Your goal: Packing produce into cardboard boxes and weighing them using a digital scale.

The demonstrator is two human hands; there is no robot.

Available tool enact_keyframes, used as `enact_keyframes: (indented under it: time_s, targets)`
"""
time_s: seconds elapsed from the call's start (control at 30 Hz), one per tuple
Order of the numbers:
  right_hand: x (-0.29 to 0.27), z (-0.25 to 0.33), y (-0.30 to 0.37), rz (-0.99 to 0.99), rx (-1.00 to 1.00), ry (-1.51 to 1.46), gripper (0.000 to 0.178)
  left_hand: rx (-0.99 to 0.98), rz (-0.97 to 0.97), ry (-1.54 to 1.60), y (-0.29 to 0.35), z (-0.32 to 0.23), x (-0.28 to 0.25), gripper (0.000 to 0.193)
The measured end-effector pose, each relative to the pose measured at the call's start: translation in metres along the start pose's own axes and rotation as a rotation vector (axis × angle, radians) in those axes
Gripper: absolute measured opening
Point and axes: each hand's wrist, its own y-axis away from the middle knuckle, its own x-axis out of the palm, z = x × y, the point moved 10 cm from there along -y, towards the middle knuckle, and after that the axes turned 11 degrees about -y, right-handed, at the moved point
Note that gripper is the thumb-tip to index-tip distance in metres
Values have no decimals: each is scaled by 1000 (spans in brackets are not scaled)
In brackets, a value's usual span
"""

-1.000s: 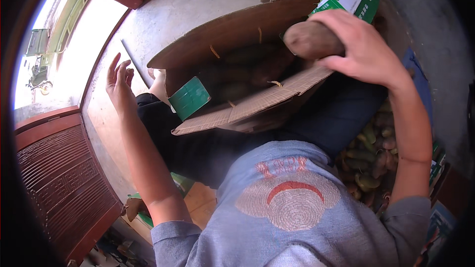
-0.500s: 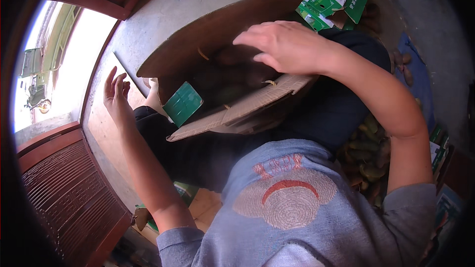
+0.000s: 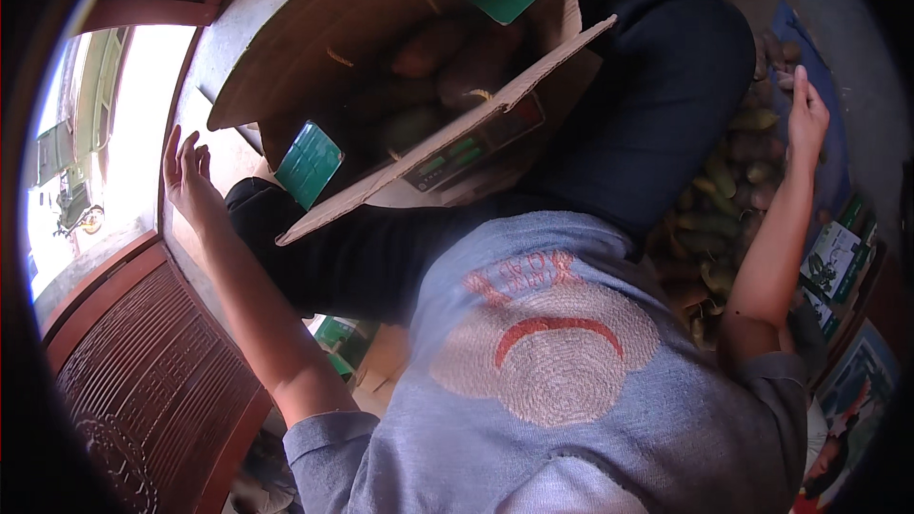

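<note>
- Gripping well at the tubers right of the carton would seem to call for cupped fingers around one tuber's thick middle, not a pinch at its tip.
- The right hand, its forearm stretched well to the right of the carton, is at the reddish-brown, rounded tubers beside a blue sheet; whether its fingers touch or have closed on one, I cannot tell.
- The left hand is raised just left of the carton, bare, its fingers loosely curled and touching nothing; the two hands are well apart, so it could steady the box if wanted.
- The open brown cardboard carton itself leans between the dark-trousered legs, with more thick reddish-brown tubers in its shadowed bottom.
- A mixed heap of long green and brownish produce lies right of the carton, past the leg; the pieces press close, so easing one out sideways should disturb fewer neighbours.
- On the carton's near side, a long cardboard flap stands up, and at its left end hangs a small green flap; a hand passing over should clear both edges.
- Inside the carton, letting go low would likely spare the tubers' skins from bruises.
</note>
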Motion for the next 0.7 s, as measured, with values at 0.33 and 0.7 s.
enact_keyframes:
  time_s: [0.33,0.7]
  targets:
    - [4,-57,-35,53,-75,-18,29,135,-42,-69,19,-77,-13,36]
    - [106,303,103,629,-1060,-212,55,405,181,-595,27,-211,62,42]
